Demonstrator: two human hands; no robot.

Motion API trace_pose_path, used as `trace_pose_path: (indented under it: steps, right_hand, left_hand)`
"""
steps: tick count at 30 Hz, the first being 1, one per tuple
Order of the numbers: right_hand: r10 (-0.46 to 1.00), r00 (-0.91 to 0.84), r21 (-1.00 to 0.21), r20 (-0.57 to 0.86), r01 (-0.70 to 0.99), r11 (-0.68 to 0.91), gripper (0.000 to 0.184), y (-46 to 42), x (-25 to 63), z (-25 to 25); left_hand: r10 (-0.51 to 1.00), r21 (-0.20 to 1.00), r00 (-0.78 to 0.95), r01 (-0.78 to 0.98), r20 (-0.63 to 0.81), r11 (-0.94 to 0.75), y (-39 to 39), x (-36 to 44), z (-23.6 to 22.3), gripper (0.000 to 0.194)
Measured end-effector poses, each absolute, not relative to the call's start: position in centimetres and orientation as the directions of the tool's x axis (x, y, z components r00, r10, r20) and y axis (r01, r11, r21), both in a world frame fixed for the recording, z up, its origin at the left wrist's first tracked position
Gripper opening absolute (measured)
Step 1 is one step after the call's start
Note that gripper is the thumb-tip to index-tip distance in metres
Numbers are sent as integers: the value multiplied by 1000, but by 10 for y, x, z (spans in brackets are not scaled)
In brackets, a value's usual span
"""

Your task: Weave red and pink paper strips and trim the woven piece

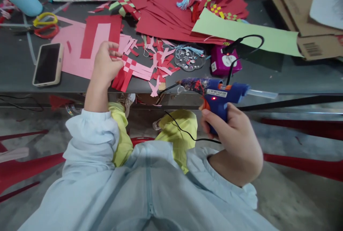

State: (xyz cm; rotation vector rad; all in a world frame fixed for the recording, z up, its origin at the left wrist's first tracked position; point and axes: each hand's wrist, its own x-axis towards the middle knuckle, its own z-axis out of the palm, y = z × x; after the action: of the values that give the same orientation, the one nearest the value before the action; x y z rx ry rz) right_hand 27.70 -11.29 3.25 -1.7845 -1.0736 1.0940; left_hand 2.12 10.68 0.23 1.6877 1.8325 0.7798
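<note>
While the person sits at the dark table (284, 79), the right hand (235, 140), right of centre in the frame, is wrapped firmly around the handle of a blue glue gun (218, 99), a finger at its orange trigger. The gun's nozzle points toward the left of the frame, a small red light glows on its side, and a clear glue stick (264, 93) juts from its back end.

The left hand (105, 63), left of centre, has its fingers curled, and its thumb reaches the edge of a red-and-pink woven paper piece (129, 66); I cannot tell whether it pinches the paper or only rests there. That piece lies near the table's front edge, its loose strips running right and down.

Pink and red cuttings (164, 61) are scattered just right of it, beside a clear dish (190, 69) of beads and a purple box (226, 68). Above the left hand, a red sheet (87, 40) overlaps a pink sheet (75, 67), with a phone (48, 64) and scissors (37, 22) farther left. Red sheets (166, 18) pile up at top centre, and a pale green sheet (252, 38) stretches toward cardboard (297, 13) at upper right.
</note>
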Motion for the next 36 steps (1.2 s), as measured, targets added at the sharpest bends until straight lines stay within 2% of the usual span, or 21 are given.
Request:
trace_pose_path:
  steps: [2, 5, 7, 12, 16, 31, 36]
  right_hand:
    - [917, 279, -899, -286, 253, -358, 18, -111, 277, 32]
    - [916, 283, -898, -285, 256, -358, 18, -107, 275, 30]
    - [919, 275, -899, -281, 259, -352, 18, -104, 274, 29]
    - [932, 241, -896, -271, 291, -336, 17, -97, 268, 30]
    - [936, 217, -905, -277, 269, -330, 18, -93, 263, 30]
    - [932, 196, -896, -305, 273, -351, 21, -85, 258, 26]
    - [931, 198, -891, -306, 285, -353, 21, -84, 257, 25]
  left_hand:
    - [991, 619, -49, 784, 121, -37, 100, 17, 1, 41]
    - [942, 392, 152, 880, 301, -267, 76, 12, 6, 26]
    - [921, 334, 270, 872, 281, -358, 57, 12, 8, 23]
    - [870, 181, 433, 860, 234, -477, 28, 19, 2, 37]
    - [852, 151, 470, 848, 229, -508, 25, 20, -5, 44]
    - [869, 135, 474, 860, 145, -491, 27, 20, -3, 47]
    - [866, 130, 472, 860, 165, -494, 26, 20, -5, 49]
